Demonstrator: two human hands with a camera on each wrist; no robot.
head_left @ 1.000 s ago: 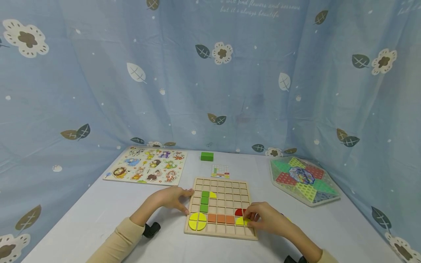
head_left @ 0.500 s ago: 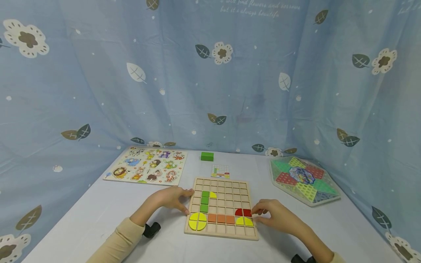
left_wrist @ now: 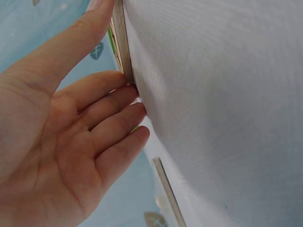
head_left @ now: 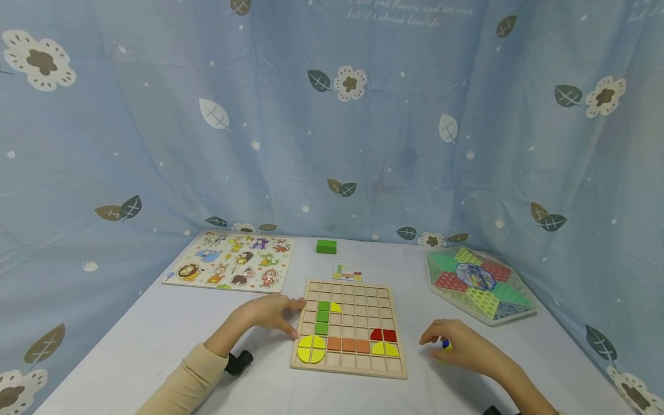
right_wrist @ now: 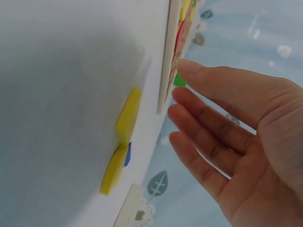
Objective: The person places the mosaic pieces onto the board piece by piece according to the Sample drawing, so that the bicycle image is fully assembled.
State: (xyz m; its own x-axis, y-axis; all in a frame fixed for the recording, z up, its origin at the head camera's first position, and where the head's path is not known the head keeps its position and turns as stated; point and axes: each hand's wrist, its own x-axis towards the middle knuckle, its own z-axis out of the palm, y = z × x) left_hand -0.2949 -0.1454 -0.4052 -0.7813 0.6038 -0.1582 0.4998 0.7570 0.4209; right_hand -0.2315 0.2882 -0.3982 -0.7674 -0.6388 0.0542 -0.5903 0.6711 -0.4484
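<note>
A square wooden grid board [head_left: 358, 297] lies on the white table. Set into its cells are green squares [head_left: 323, 317], orange squares [head_left: 349, 346], red pieces [head_left: 389, 335], a yellow circle of quarter pieces [head_left: 311, 349] and more yellow quarters [head_left: 385, 349]. My left hand [head_left: 272, 314] touches the board's left edge with thumb and fingertips, its fingers nearly straight. To the right of the board, my right hand [head_left: 464, 347] hovers with relaxed fingers, holding nothing. Loose yellow pieces [right_wrist: 128, 116] and a blue piece [right_wrist: 127, 155] lie on the table by it, partly hidden in the head view.
Behind the board lie a small pattern card [head_left: 347, 270] and a green block [head_left: 326, 247]. An animal puzzle [head_left: 236, 259] sits at the back left. A hexagonal star-patterned game board [head_left: 479, 283] lies at the back right. A blue curtain [head_left: 332, 127] closes off the back.
My right hand has let go of a red piece, now lying in the grid above the yellow quarters, and moved right off the board to the loose pieces. My left hand stays put.
</note>
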